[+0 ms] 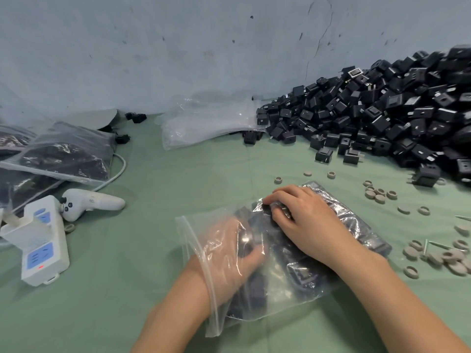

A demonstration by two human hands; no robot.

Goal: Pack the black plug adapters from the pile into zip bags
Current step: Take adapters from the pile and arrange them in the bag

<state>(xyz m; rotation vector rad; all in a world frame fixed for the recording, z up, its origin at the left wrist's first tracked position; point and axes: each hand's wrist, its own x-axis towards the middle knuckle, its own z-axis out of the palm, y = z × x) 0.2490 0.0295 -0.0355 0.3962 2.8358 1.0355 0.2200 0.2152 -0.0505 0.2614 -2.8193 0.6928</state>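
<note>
Filling step: left hand (pixel 229 253) reaches inside zip bag (pixel 204 225), grip unclear; right hand (pixel 303 220) pinches bag beneath it. Sealing likely next.

The zip bag (pixel 293 284) lies before you at 6 o'clock, your left hand (pixel 229 253) in it, your right hand (pixel 305 220) on top. The adapter pile (pixel 382 115) sits at 2 o'clock against the wall (pixel 178 47), empty bags (pixel 204 121) at 12, filled bags (pixel 63 151) at 10, power strip (pixel 43 240) at 8, rings (pixel 446 256) at 3.

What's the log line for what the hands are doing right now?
step: filling bag | left hand: inside bag, among adapters | right hand: grips bag from outside | pile: right, by wall
</note>
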